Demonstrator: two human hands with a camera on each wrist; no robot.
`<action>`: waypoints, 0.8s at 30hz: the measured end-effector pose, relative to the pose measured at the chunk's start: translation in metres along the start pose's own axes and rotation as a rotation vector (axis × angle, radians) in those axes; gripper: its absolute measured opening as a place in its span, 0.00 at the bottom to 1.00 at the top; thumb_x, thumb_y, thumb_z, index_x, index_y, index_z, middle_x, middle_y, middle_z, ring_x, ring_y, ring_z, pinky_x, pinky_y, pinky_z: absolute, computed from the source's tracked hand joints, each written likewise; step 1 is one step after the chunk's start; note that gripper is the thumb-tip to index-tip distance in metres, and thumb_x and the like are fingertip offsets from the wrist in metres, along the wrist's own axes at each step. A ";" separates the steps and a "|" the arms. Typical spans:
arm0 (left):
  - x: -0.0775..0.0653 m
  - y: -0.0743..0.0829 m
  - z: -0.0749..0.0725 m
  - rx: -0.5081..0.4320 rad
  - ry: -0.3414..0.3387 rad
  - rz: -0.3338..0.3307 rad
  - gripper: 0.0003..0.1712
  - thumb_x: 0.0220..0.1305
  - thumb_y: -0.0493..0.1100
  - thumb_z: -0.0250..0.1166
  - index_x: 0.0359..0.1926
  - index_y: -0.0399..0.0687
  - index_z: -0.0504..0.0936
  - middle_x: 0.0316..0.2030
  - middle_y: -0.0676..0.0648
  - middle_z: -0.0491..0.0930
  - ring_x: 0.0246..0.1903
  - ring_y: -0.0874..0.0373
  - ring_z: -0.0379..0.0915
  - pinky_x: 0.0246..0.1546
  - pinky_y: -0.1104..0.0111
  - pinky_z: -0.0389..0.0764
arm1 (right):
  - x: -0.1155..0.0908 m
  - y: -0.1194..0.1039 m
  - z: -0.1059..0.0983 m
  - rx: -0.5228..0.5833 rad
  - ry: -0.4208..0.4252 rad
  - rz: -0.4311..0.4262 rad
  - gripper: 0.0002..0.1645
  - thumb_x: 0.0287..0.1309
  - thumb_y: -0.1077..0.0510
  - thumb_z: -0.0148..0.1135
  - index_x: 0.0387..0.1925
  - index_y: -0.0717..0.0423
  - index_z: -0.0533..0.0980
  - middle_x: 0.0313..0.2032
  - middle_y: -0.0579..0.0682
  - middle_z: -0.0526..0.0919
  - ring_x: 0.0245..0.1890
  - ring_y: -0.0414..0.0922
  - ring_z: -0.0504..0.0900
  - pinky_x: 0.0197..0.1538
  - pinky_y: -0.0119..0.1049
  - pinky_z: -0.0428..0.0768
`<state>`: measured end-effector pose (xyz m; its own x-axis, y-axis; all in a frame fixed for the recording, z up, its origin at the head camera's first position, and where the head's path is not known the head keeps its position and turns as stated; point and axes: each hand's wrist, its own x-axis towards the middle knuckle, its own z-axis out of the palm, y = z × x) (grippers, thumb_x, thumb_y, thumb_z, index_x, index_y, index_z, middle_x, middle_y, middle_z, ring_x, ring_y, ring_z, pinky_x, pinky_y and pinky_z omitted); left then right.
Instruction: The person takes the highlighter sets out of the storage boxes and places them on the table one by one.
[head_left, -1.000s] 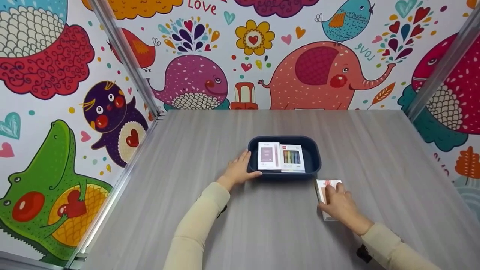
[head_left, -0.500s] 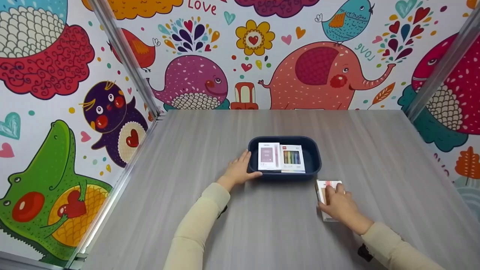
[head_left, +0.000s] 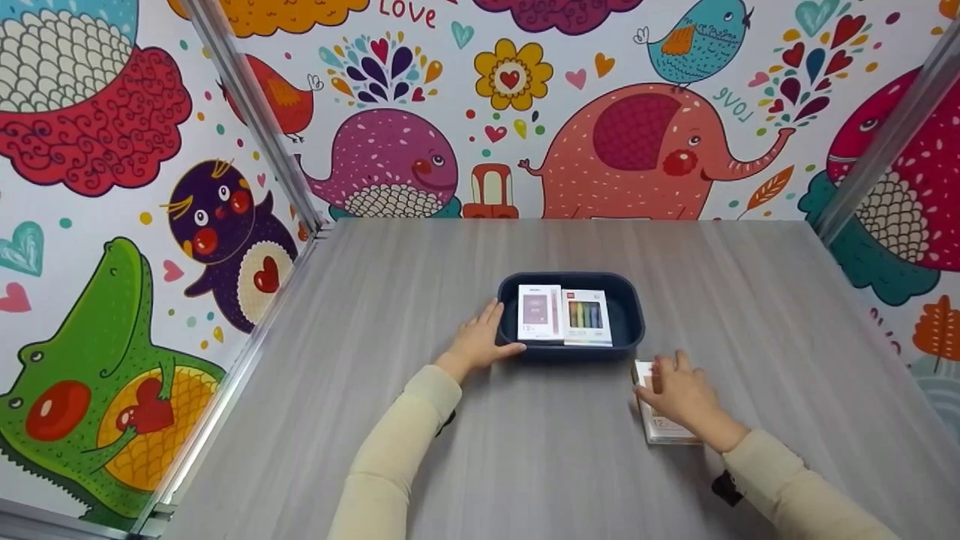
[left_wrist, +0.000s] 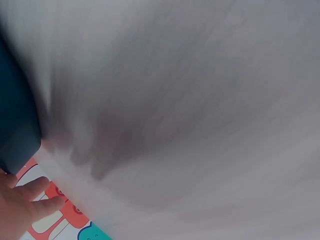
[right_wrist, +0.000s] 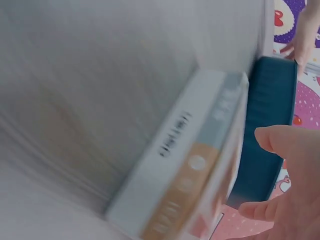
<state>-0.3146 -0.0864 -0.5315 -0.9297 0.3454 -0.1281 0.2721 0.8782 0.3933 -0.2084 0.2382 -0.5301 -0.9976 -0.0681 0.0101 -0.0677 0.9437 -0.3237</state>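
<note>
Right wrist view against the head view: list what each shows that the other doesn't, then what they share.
Only the right wrist view: blurred dark lettering and an orange-brown band on the side of the tabletop box.

Only the head view: the purple-printed box and the box showing coloured sticks, both in the tub, and the crocodile on the wall.

Both: the tub, the tabletop box, the right hand by that box, and the left hand at the tub.
</note>
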 end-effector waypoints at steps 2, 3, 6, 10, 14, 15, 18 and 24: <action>0.000 0.000 0.000 0.002 0.005 0.005 0.56 0.53 0.72 0.54 0.71 0.44 0.46 0.71 0.45 0.44 0.65 0.39 0.51 0.63 0.48 0.53 | 0.005 -0.002 -0.005 0.003 0.003 -0.002 0.40 0.50 0.43 0.61 0.55 0.68 0.64 0.55 0.72 0.61 0.39 0.71 0.70 0.33 0.60 0.73; 0.000 0.000 0.000 0.006 0.010 0.009 0.56 0.53 0.72 0.54 0.71 0.44 0.46 0.71 0.45 0.45 0.65 0.39 0.52 0.62 0.47 0.53 | 0.007 -0.003 -0.008 0.008 -0.001 -0.001 0.41 0.51 0.42 0.61 0.56 0.68 0.64 0.56 0.73 0.60 0.41 0.72 0.69 0.34 0.62 0.72; 0.001 0.000 0.000 0.015 0.021 0.019 0.56 0.53 0.71 0.54 0.71 0.43 0.46 0.71 0.44 0.45 0.64 0.39 0.53 0.61 0.47 0.55 | 0.013 -0.007 -0.015 0.026 -0.008 0.002 0.43 0.51 0.42 0.60 0.58 0.68 0.62 0.58 0.73 0.58 0.45 0.74 0.67 0.38 0.64 0.71; 0.000 0.000 0.000 0.021 0.017 0.017 0.56 0.53 0.72 0.54 0.71 0.43 0.46 0.71 0.44 0.45 0.64 0.39 0.53 0.62 0.47 0.55 | 0.020 -0.013 -0.023 0.026 0.001 -0.020 0.44 0.52 0.41 0.60 0.59 0.70 0.62 0.58 0.75 0.58 0.46 0.74 0.67 0.41 0.64 0.70; 0.000 0.000 -0.001 0.015 0.013 0.015 0.56 0.54 0.71 0.54 0.71 0.43 0.46 0.71 0.44 0.44 0.64 0.38 0.53 0.62 0.47 0.54 | 0.028 -0.020 -0.029 -0.001 0.010 -0.042 0.44 0.52 0.41 0.59 0.59 0.70 0.61 0.58 0.76 0.58 0.47 0.74 0.66 0.44 0.64 0.69; 0.000 0.000 -0.001 0.014 0.014 0.014 0.55 0.54 0.71 0.54 0.71 0.43 0.46 0.71 0.44 0.45 0.64 0.38 0.53 0.62 0.48 0.54 | 0.030 -0.021 -0.030 -0.005 0.010 -0.042 0.44 0.53 0.41 0.59 0.59 0.70 0.61 0.58 0.76 0.58 0.47 0.74 0.66 0.45 0.64 0.68; -0.001 0.000 -0.001 0.011 0.012 0.014 0.55 0.54 0.71 0.54 0.71 0.43 0.46 0.71 0.44 0.45 0.64 0.38 0.53 0.62 0.48 0.54 | 0.037 -0.026 -0.032 -0.014 0.023 -0.048 0.44 0.53 0.41 0.59 0.60 0.69 0.61 0.58 0.74 0.58 0.47 0.73 0.67 0.46 0.63 0.68; -0.002 0.000 -0.001 0.007 0.009 0.010 0.55 0.54 0.71 0.54 0.71 0.43 0.45 0.71 0.44 0.44 0.65 0.39 0.51 0.63 0.49 0.54 | 0.050 -0.038 -0.034 -0.038 0.071 -0.075 0.43 0.52 0.42 0.60 0.59 0.69 0.63 0.56 0.73 0.62 0.46 0.71 0.69 0.46 0.62 0.69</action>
<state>-0.3129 -0.0870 -0.5305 -0.9291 0.3514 -0.1154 0.2834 0.8768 0.3885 -0.2561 0.2095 -0.4852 -0.9880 -0.1174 0.1003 -0.1415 0.9485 -0.2835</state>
